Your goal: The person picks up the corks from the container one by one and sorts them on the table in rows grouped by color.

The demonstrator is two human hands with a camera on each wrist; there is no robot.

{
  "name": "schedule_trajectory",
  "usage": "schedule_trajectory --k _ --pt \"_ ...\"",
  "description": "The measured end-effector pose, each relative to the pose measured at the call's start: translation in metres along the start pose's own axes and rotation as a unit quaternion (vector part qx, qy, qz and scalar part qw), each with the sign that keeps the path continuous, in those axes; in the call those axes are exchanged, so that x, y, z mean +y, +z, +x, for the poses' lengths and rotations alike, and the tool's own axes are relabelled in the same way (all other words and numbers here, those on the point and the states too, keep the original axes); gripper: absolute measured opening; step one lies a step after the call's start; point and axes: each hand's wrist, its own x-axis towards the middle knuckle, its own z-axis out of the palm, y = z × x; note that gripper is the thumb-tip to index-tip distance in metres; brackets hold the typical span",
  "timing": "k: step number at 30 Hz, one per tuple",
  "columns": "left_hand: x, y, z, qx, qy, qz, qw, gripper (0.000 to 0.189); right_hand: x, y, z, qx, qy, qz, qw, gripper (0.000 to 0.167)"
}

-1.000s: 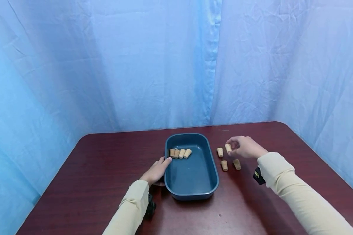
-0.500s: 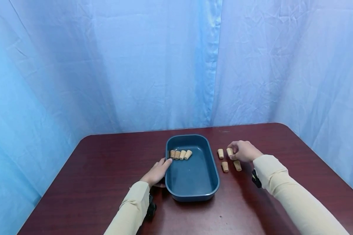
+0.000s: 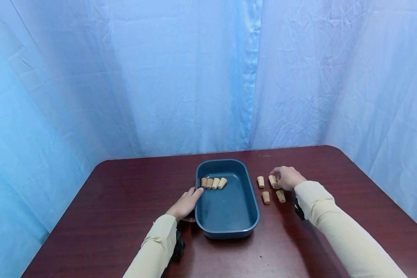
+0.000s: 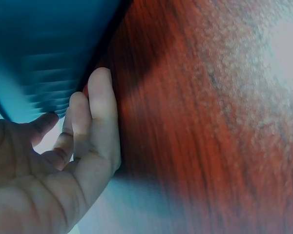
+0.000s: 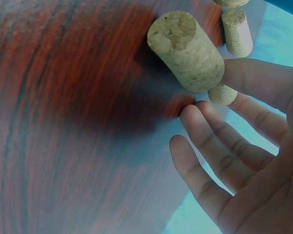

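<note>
My left hand grips the left side of a deep blue-grey rectangular tray, thumb on the rim; the left wrist view shows its fingers against the lower outer wall. Several tapered corks lie side by side in the tray's far left part. Right of the tray, my right hand pinches a pale cork at the table top, partly hidden by the thumb in the right wrist view. Three other corks surround it: one to its left, a front-left cork and a front-right cork.
The dark red wooden table has rounded far corners. Light blue curtains hang behind it and on both sides. Black wrist cameras sit under both sleeves, the left one close to the table top.
My right hand has lowered slightly toward me with the pinched cork, bringing it down in line with the cork to its left. The left hand and the tray stay in place.
</note>
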Motion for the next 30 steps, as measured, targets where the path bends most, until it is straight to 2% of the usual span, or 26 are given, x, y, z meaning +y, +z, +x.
schedule_trajectory --k 16,25,30 --pt "0.0006 0.0 -0.0021 -0.001 -0.001 0.003 1.0 0.068 -0.0053 0.0007 0.0056 -0.023 0.026 -0.019 0.9992 0.035" --pt "0.0005 0.0001 -0.0013 0.0 0.0 0.002 1.0 0.067 -0.006 -0.0015 0.006 -0.035 0.028 -0.013 0.9989 0.039" --pt "0.0005 0.0002 -0.0006 -0.001 0.0 0.002 1.0 0.068 -0.0029 -0.0011 0.0042 -0.027 0.017 -0.006 0.9995 0.039"
